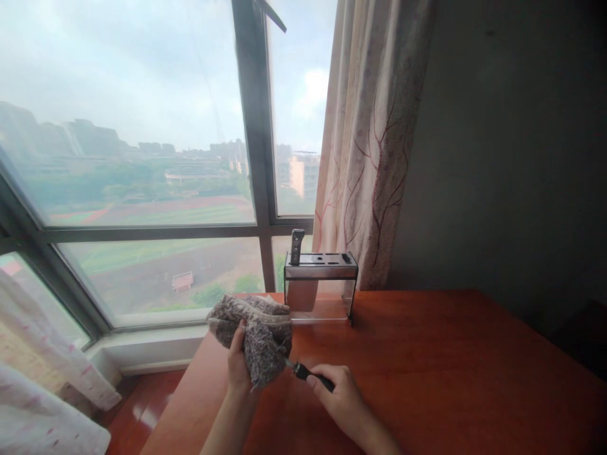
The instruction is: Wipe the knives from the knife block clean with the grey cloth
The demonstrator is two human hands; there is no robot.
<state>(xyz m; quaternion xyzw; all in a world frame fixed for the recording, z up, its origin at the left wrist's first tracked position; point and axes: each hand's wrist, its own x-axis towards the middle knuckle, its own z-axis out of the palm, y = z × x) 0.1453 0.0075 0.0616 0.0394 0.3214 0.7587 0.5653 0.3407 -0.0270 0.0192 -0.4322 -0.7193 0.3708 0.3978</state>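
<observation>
Left hand (237,365): lower centre of frame, fingers clenched around a grey fuzzy cloth (253,335), bunching it over the front end of a tool.
Right hand (340,397): just right of the left, fingers closed on a black handle (313,377); looked like a knife or similar, with the blade end buried in the cloth and not visible.
Cloth: held above the desk (427,354), its upper part draped toward the rack, near it; couldn't tell if touching.
Rack: clear-sided knife holder (320,284) with a dark slotted top, stood at the far edge of the desk, centre frame, in front of the window (142,158).
In rack: one dark handle (296,245) stuck up from the leftmost slot, upright. The other slots looked unfilled.
Progress (judgement): wiping of the held tool was under way. One item already sat in the rack, and the one in hand was still out of it. Whether that blade was clean couldn't be told, as it was covered.
Left to do (judgement): finish the wipe, then slot it.
Surroundings: patterned curtain (374,145) upper right of centre, plain dark wall at right.
Writing/brands: none readable on rack, handles or cloth.
</observation>
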